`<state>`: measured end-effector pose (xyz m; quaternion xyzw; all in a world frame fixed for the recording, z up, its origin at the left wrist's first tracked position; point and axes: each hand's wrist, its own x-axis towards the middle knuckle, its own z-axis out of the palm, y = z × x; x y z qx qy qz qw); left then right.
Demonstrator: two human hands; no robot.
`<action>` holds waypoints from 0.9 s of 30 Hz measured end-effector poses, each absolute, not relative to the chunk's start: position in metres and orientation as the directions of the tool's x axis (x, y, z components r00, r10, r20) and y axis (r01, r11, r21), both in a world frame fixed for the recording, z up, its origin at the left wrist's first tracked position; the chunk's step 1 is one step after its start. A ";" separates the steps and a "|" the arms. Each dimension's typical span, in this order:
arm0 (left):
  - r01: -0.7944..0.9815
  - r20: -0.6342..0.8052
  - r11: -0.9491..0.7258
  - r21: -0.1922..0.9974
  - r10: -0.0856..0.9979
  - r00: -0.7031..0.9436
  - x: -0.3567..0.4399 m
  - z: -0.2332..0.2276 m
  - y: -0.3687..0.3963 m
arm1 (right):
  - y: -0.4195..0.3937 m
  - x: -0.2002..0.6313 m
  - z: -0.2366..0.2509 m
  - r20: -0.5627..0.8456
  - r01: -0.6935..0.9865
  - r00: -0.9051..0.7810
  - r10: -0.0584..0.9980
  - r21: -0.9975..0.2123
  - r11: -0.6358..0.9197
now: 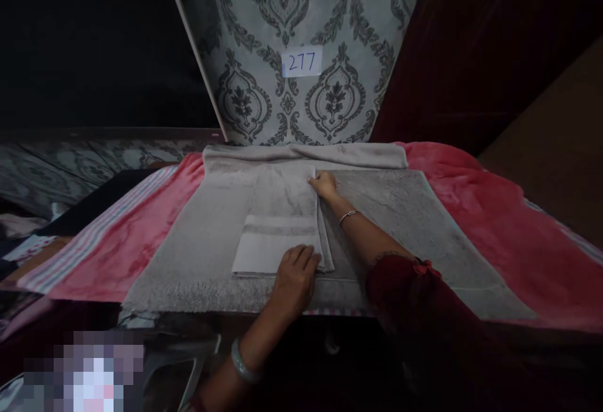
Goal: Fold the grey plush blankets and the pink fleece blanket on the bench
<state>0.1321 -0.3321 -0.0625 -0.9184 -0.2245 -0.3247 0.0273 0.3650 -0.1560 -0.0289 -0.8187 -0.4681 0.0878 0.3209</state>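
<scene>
Grey terry: one folded towel [282, 223] was laid mid-frame on one spread towel [400, 223]. Its near edge was pressed by the left hand [294, 280], fingers together; its far corner was pinched by the right hand [324, 184].

Lower-left corner: pixelated patch [85, 371], contents unreadable. Left hand [294, 280] covers the near right corner of the folded towel [282, 223]; its palm side is not visible. Right hand [324, 184] hides the far corner edge (fingertips tucked, grip unclear). Dark sleeve [424, 311] masks part of the spread towel [400, 211]. Upper left too dark to resolve.
</scene>
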 end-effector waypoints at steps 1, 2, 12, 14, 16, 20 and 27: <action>0.426 0.616 -0.899 0.103 0.394 0.682 0.132 -0.063 -0.332 | -0.156 0.365 -0.029 0.158 0.712 0.545 0.823 -0.606 -0.355; 0.422 0.619 -0.900 0.110 0.394 0.679 0.132 -0.063 -0.333 | -0.156 0.365 -0.029 0.161 0.713 0.545 0.823 -0.605 -0.354; 0.409 0.704 -0.911 0.060 0.329 0.630 0.137 -0.067 -0.335 | -0.162 0.363 -0.030 0.179 0.721 0.550 0.816 -0.595 -0.356; 0.406 0.708 -0.912 0.057 0.324 0.628 0.138 -0.066 -0.337 | -0.164 0.362 -0.031 0.188 0.722 0.553 0.812 -0.595 -0.354; 0.402 0.700 -0.913 0.064 0.328 0.634 0.137 -0.066 -0.339 | -0.167 0.361 -0.032 0.194 0.720 0.560 0.806 -0.595 -0.357; 0.407 0.679 -0.910 0.077 0.347 0.647 0.136 -0.067 -0.341 | -0.171 0.359 -0.035 0.194 0.713 0.570 0.798 -0.599 -0.364; 0.418 0.718 -0.906 0.068 0.336 0.610 0.136 -0.071 -0.339 | -0.170 0.354 -0.033 0.228 0.692 0.601 0.766 -0.628 -0.356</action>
